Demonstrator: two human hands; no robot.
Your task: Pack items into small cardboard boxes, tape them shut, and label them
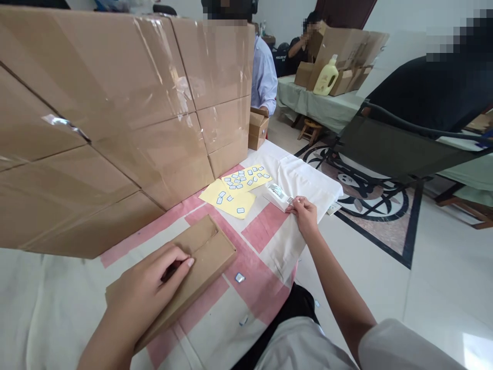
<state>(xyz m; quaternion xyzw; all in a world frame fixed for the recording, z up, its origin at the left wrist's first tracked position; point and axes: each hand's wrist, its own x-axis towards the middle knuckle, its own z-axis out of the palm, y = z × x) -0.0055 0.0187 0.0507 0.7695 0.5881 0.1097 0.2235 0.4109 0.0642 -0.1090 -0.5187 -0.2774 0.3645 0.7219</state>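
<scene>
My left hand (pixel 148 288) rests on a flat brown cardboard box (pixel 200 257) lying on the cloth-covered table (pixel 265 226), fingers curled over its top with the thumb along the surface. My right hand (pixel 304 213) reaches to the table's far right edge, fingers closed on a small white packaged item (pixel 278 195). Two yellow sheets (pixel 234 192) carrying several small blue-edged stickers lie between the hands and the big boxes.
A wall of large taped cardboard cartons (pixel 115 118) fills the left. One loose sticker (pixel 240 277) lies on the cloth. A person in a light shirt (pixel 264 72) sits behind the cartons. Another table with open boxes and a yellow bottle (pixel 326 77) stands far right.
</scene>
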